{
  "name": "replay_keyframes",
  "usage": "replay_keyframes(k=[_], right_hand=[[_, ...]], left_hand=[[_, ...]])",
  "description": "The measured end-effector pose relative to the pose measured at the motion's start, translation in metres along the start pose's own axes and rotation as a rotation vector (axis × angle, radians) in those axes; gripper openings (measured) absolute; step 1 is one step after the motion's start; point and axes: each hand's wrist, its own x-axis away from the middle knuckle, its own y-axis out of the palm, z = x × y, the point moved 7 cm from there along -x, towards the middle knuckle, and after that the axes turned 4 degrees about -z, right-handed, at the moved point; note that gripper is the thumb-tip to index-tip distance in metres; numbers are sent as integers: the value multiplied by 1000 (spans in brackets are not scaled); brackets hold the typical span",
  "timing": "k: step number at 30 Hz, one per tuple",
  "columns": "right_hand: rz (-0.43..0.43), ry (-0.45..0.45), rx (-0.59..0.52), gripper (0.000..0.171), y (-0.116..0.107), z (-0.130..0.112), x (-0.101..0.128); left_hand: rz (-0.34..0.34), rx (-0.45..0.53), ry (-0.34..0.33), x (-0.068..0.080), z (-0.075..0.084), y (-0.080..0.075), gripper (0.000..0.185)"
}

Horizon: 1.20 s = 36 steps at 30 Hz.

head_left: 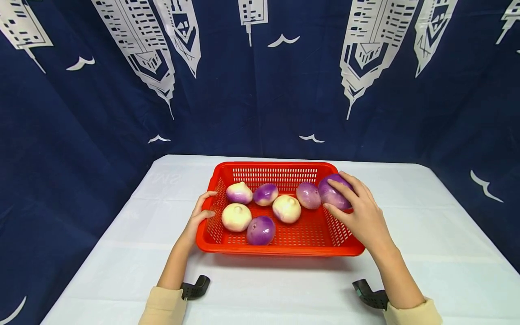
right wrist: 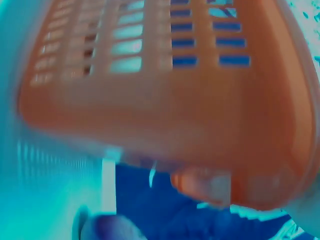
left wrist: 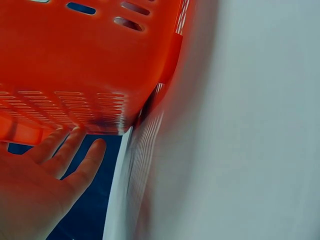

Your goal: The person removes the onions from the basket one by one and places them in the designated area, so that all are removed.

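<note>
**At the basket's right rim, a hand grips a purple onion**

At the right edge of the red basket, the right hand curls its fingers round a purple onion at the rim. The left hand rests with relaxed fingers against the basket's left wall. Six more onions lie inside, white and purple. The right wrist view is blurred and tinted; little reads there. The basket sits mid-table on a white cloth, before a navy curtain printed with towers.
</note>
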Motion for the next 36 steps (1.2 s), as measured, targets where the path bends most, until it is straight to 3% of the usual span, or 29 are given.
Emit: replay_keyframes(k=[13,28,36], right_hand=[[43,252,37,60,-25,56,8],[64,417,36,61,-29,104,23],[69,472,7,60,-19,138,29]], left_hand=[[-2,-13,3,0,-1,-1,56],[-1,-12,-12,0,-1,1,59],[4,-4,-10,0,-1,-1,55]])
